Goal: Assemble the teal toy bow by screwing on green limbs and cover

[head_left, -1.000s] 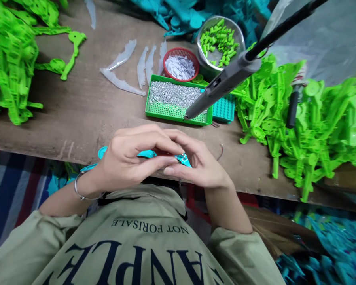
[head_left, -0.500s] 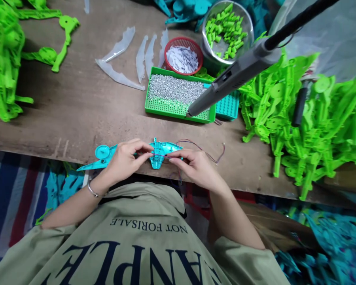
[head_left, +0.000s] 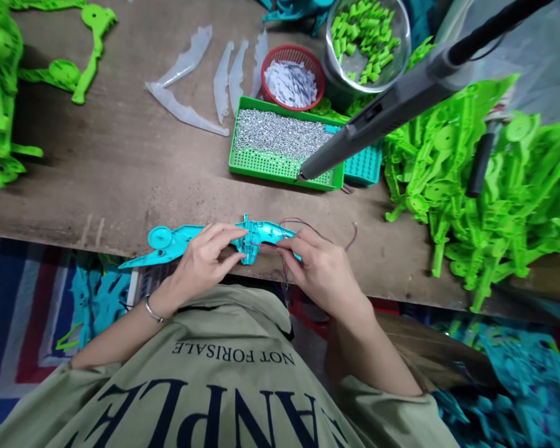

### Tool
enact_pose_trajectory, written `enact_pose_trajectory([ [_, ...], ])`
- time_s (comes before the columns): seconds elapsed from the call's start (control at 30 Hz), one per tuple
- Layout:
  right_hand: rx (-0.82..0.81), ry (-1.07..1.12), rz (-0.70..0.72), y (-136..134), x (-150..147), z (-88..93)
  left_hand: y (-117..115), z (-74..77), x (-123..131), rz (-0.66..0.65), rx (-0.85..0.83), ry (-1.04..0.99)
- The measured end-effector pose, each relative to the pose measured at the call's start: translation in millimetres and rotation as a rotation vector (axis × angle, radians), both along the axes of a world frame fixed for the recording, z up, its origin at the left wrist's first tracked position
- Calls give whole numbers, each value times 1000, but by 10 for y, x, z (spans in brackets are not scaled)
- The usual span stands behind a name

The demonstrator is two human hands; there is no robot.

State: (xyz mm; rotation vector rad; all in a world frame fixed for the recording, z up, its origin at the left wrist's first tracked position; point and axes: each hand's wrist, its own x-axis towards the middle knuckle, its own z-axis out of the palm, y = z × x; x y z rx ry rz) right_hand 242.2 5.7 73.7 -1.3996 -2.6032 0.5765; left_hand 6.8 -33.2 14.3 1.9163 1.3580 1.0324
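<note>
A long teal plastic toy part (head_left: 177,241) lies along the near edge of the wooden bench (head_left: 121,174). My left hand (head_left: 205,261) rests on its middle, fingers pinched on the part. My right hand (head_left: 320,270) is at its right end, fingers closed on thin red and dark wires (head_left: 329,236) that run out of the part and loop to the right.
A green tray of small metal screws (head_left: 280,146) sits ahead, with a hanging electric screwdriver (head_left: 378,118) above it. Behind are a red basket (head_left: 293,84), a metal bowl of green pieces (head_left: 366,40) and clear blades (head_left: 186,115). Green parts pile at right (head_left: 485,186) and left (head_left: 0,93).
My hands have dropped from close in front of the camera to the bench edge and spread apart, so the teal part and its wires now show. The view has shifted slightly.
</note>
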Motion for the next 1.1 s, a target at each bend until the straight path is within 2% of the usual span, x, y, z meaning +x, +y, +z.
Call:
enact_pose_trajectory([
  [0.13, 136, -103, 84, 50, 61, 30, -19, -37, -41, -12, 70, 75],
  [0.3, 155, -192, 171, 69, 37, 93, -33, -72, -57, 16, 32, 129],
  [0.43, 120, -242, 224, 100, -22, 50, -21, -85, -54, 11, -15, 187],
  [0.63, 125, -222, 202, 181, 27, -79, 1, -36, -43, -6, -34, 322],
  [0.8, 104, -82, 205, 219, 86, -255, 16, -18, -47, -13, -35, 363],
  [1.0, 21, 192, 116, 308, 152, -473, 21, -31, -47, -12, -42, 358],
  [1.1, -21, 323, 123, 343, 130, -540, 23, -38, -50, -12, -69, 341],
])
